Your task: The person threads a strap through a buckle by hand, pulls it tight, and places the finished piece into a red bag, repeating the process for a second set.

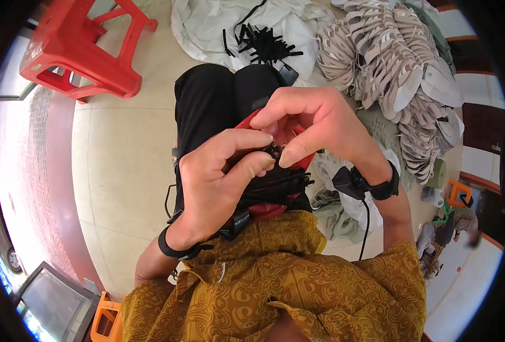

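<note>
Above my lap, my left hand (215,171) pinches a small black piece (273,150) between thumb and forefinger. A tiny pinkish-red spot shows on the piece, but its kind is too small to make out. From the other side, my right hand (321,122) grips its edge with the thumb, the other fingers curled partly behind it. Red cloth (246,122) lies under and behind both hands. Below them, a bunch of black strips (278,191) rests across my lap. Both wrists wear black bands, and a small black box with a cable sits by the right one.
Ahead on the floor, a pile of black strips (266,44) lies on a white sheet (201,25). Bundled beige and white shoe-upper-like pieces (389,62) are heaped at the right. A red stool (76,51) stands front left, an orange stool (105,319) lower left. Another person (466,222) is far right.
</note>
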Demonstrator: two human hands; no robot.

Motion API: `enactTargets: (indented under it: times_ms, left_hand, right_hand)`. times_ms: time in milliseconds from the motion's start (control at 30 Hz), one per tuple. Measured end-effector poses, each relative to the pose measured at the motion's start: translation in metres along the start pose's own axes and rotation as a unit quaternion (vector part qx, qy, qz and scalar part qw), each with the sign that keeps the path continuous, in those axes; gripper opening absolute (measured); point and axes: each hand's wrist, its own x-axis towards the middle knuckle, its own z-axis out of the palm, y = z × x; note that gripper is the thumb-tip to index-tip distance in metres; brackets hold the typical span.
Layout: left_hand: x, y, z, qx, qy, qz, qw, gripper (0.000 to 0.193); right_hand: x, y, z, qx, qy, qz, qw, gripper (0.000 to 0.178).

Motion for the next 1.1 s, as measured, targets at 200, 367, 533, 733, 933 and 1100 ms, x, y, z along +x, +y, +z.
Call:
enactTargets:
  times_ms: [200,367,533,733,933,1100]
  left_hand:
    - [0.003,0.003,-0.003,0.074,-0.018,0.112,0.991,0.015]
    - [0.003,0.001,-0.003,0.078,0.001,0.123,0.989,0.016]
    - [0.008,0.006,0.0,0.176,0.058,0.223,0.957,0.018]
    - [0.004,0.003,0.001,0.016,0.055,0.066,0.996,0.023]
    - [0.003,0.007,-0.003,0.123,-0.032,0.103,0.987,0.036]
    - [0.006,0.0,-0.005,0.112,0.002,0.133,0.985,0.032]
  right_hand:
    - [-0.002,-0.007,-0.001,0.022,-0.03,0.007,0.999,0.032]
    - [-0.001,-0.008,0.001,0.058,-0.038,0.041,0.997,0.037]
    - [0.002,0.001,-0.002,0.092,-0.04,-0.023,0.995,0.038]
    - [0.005,0.01,0.0,0.099,0.0,-0.052,0.994,0.041]
    - [0.003,0.006,0.003,0.076,0.016,-0.044,0.996,0.04]
    - [0.006,0.009,0.006,0.088,0.04,-0.057,0.994,0.033]
